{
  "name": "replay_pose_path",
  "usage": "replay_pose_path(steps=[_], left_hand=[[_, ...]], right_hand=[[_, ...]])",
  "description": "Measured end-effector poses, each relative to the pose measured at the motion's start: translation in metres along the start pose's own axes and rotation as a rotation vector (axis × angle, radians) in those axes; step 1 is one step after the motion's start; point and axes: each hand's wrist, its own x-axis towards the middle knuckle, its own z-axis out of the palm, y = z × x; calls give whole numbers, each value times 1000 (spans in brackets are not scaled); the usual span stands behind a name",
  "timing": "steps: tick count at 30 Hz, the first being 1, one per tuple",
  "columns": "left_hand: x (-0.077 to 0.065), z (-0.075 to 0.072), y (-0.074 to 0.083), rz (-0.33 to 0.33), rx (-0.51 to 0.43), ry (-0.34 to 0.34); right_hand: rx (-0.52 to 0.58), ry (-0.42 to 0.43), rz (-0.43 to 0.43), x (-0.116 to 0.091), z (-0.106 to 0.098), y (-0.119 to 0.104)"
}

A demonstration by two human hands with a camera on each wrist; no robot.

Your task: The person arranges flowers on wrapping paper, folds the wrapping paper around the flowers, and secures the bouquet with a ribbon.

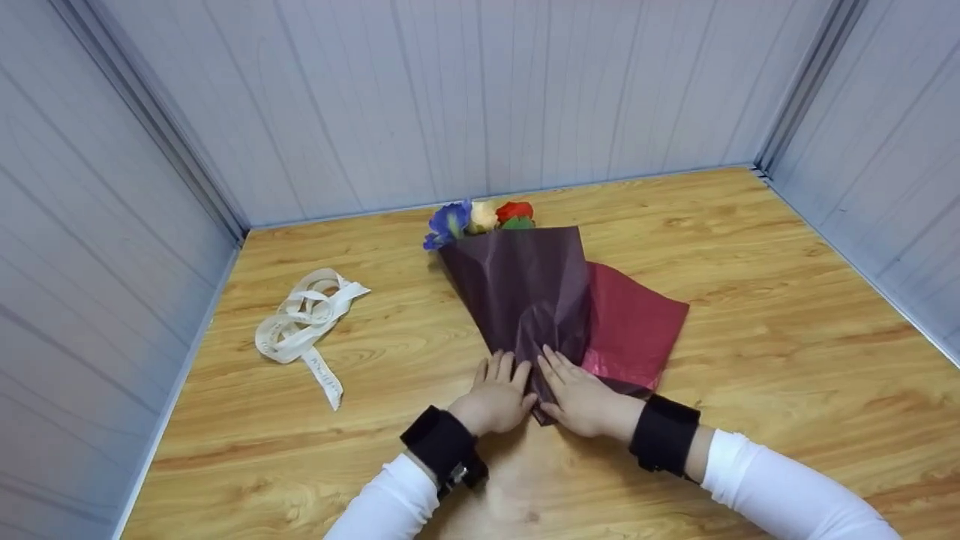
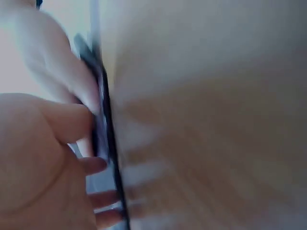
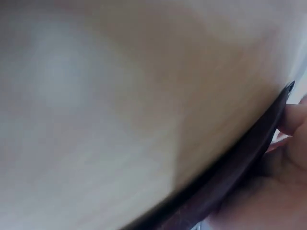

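A small bouquet lies on the table, wrapped in dark purple paper (image 1: 517, 277). Out of its far end show a blue-violet flower (image 1: 450, 220), a cream flower (image 1: 484, 216) and a red flower (image 1: 514, 211). My left hand (image 1: 495, 397) rests at the left edge of the narrow near end, fingers extended. From the right, my right hand (image 1: 585, 397) presses flat on the same gathered end with straight fingers. The paper's crimson side (image 1: 634, 322) spreads out beyond the right hand. Both wrist views show the folded paper edge (image 3: 230, 177) low against the tabletop; the stems are hidden.
A loosely coiled white ribbon (image 1: 304, 319) with printed lettering lies on the wooden table (image 1: 765, 315) to the left. Pale panel walls (image 1: 480, 97) enclose the table at the back and both sides. Black bands (image 1: 664, 435) circle both wrists.
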Motion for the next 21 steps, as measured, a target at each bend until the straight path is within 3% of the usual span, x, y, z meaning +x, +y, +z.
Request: replay_pose_path(steps=[5, 11, 16, 21], left_hand=[[18, -8, -11, 45, -91, 7], [31, -10, -20, -11, -106, -80], [28, -7, -15, -29, -18, -84], [12, -1, -2, 53, 50, -101]], right_hand=[[-37, -34, -8, -5, 4, -12], [-38, -100, -16, -7, 7, -22], [59, -102, 56, -5, 5, -15], [59, -145, 111, -3, 0, -7]])
